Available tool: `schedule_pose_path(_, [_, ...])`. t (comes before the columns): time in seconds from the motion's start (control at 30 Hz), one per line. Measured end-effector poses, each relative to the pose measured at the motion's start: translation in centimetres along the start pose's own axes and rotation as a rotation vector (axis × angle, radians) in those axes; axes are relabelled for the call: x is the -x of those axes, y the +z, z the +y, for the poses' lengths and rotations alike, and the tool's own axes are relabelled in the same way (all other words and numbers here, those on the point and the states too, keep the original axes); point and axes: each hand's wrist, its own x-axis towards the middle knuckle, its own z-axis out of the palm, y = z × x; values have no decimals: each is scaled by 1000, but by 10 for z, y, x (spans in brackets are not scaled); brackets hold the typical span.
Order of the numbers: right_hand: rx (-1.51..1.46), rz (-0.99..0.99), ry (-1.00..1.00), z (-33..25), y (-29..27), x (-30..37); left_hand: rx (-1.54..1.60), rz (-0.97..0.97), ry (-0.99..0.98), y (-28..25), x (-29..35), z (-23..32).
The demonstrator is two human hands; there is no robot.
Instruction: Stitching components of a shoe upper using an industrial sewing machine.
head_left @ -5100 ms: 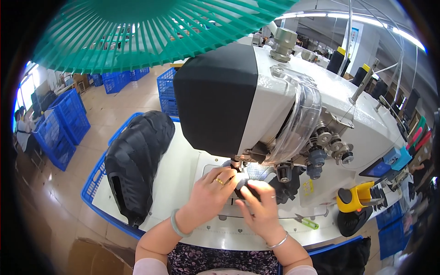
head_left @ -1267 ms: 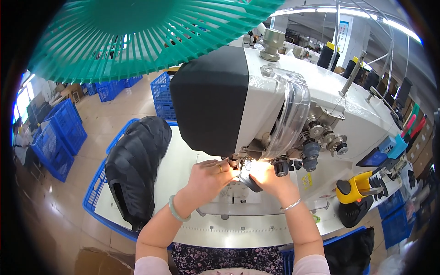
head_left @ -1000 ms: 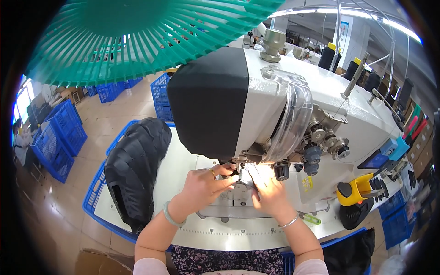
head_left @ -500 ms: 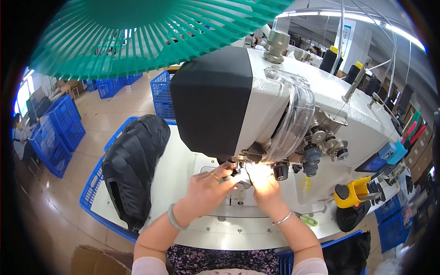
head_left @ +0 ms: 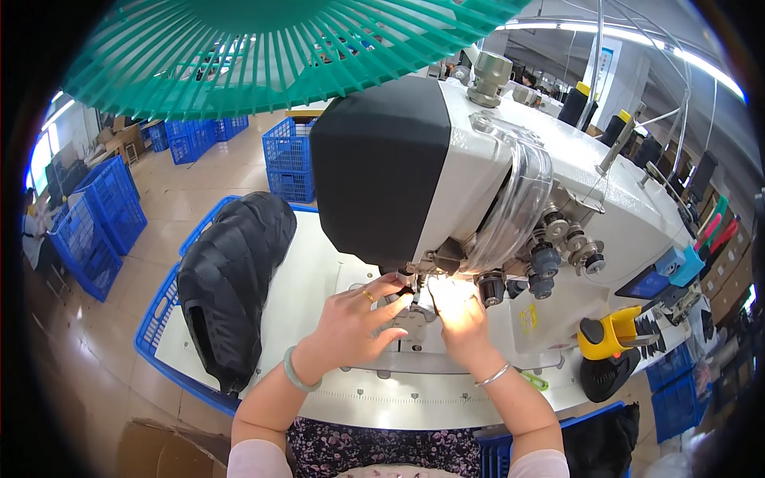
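The dark piece between the hands can hardly be made out: it lies at the needle of the sewing machine [head_left: 378, 171], under glare and fingers, so its edges cannot be told. The left hand [head_left: 351, 323] comes from the left, its fingertips close to the needle; the thumb stands well apart from the forefinger, with a gap between them, and I see nothing pinched there. The right hand [head_left: 462, 319] reaches in just beside, its fingertips whitened by the lamp; I cannot tell how tightly it is closed, or on what.

Above the hands the room is narrow, because the machine head overhangs, and a black knob [head_left: 490, 288] is close to the right fingers. To the left there is bare white table [head_left: 291, 295] up to a long padded black piece [head_left: 235, 279]; toward the person, an open strip runs along the curved front edge. Green snips [head_left: 535, 382] lie just beside the right wrist, and a yellow holder [head_left: 615, 331] stands farther right.

Compared with half a second ago, the left thumb has moved away from the needle and the hand is more spread. The padded piece remains in its place on the table.
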Motion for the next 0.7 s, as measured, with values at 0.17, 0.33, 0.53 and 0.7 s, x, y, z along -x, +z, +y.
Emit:
schedule_pose_path(0.17, [50, -40, -69, 4, 1, -2, -85, 38, 18, 2, -1, 3])
schedule_pose_path(0.33, [56, -53, -39, 9, 5, 0, -117, 34, 21, 3, -2, 3])
schedule_pose_path(0.53, [61, -105, -19, 17, 5, -3, -79, 22, -6, 5, -2, -3])
schedule_pose_path(0.7, [66, -131, -55, 25, 5, -3, -11, 53, -25, 12, -4, -9])
